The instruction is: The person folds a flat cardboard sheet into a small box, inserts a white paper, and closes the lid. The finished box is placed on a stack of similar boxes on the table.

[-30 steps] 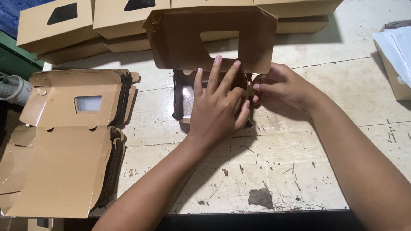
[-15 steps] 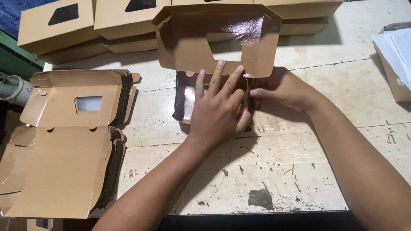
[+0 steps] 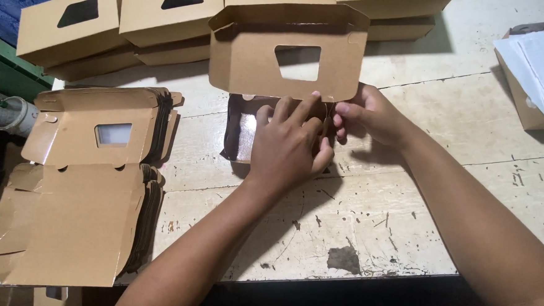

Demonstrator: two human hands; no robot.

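I see left hand point(image 3: 290, 147) fingers spread, pinning box point(image 3: 289, 62) base on bench point(image 3: 447, 181); right hand point(image 3: 369, 114) pinching side flap, lid upright.

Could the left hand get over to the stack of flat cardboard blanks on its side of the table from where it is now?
Probably yes. The left hand presses on the box being folded, and the stack of flat blanks lies just beside it on the table, with only bare tabletop between them.

Single head-worn view, looking steeply down, close over the table point(image 3: 471, 161)
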